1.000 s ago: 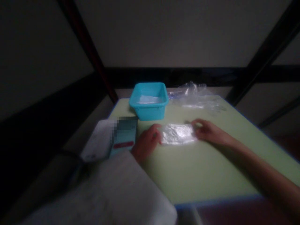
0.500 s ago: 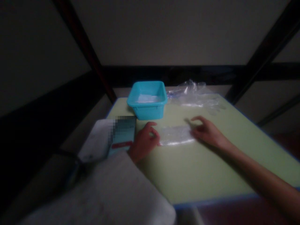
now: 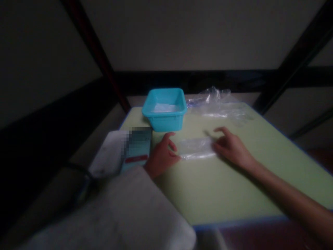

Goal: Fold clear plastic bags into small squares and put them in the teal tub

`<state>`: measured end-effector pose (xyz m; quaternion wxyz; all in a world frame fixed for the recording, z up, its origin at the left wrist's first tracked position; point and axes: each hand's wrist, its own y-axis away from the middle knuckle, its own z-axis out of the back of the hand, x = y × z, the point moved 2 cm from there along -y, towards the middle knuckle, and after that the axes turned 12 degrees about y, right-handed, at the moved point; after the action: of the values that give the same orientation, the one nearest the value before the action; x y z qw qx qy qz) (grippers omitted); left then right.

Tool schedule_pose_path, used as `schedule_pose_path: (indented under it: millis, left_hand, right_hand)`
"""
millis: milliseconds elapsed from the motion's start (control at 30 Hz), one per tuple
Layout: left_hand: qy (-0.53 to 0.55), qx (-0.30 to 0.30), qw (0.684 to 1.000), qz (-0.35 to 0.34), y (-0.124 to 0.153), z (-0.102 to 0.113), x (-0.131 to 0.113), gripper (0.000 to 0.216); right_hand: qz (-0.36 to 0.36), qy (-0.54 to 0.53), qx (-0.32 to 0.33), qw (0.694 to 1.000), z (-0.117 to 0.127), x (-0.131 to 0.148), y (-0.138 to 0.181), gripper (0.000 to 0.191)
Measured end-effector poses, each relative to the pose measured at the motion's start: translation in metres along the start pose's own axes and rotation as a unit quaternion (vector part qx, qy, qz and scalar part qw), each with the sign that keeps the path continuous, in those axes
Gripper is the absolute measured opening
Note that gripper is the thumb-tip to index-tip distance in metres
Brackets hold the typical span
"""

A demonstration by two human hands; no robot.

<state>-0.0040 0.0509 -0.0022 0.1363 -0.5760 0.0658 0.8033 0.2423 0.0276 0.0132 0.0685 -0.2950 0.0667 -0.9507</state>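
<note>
A small clear plastic bag [image 3: 195, 148] lies flat on the pale green table [image 3: 221, 187]. My left hand [image 3: 161, 156] pinches the bag's left end between thumb and fingers. At the bag's right end my right hand [image 3: 230, 147] rests with curled fingers pressing down on the plastic. Both hands sit on the tabletop, the bag stretched between them.
A turquoise plastic tub [image 3: 164, 108] with something white inside stands at the table's far edge. A crumpled heap of clear plastic [image 3: 217, 106] lies to its right. A phone with a lit screen [image 3: 136, 147] rests at the left edge. My white sleeve [image 3: 125, 211] covers the near left.
The bag has gone from a wider, shiny shape to a narrower flat strip. Both hands stayed at its ends, with my left fingers lifting and re-pinching the left end.
</note>
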Motion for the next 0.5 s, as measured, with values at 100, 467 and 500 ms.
schedule_pose_path:
  millis: [100, 467, 500]
  left_hand:
    - [-0.029, -0.010, 1.000, -0.001, 0.0000, -0.0022, -0.0018, 0.066]
    - [-0.118, -0.037, 0.992, -0.020, 0.0001, -0.0078, -0.0078, 0.063]
    - [-0.117, -0.037, 0.992, -0.021, 0.0001, -0.0079, -0.0076, 0.063]
  right_hand:
    - [0.012, 0.038, -0.011, 0.999, -0.0002, 0.0030, 0.0001, 0.040]
    - [0.031, 0.059, -0.031, 0.997, -0.0050, -0.0023, -0.0024, 0.041]
    - [0.031, 0.059, -0.034, 0.997, -0.0052, -0.0025, -0.0024, 0.042]
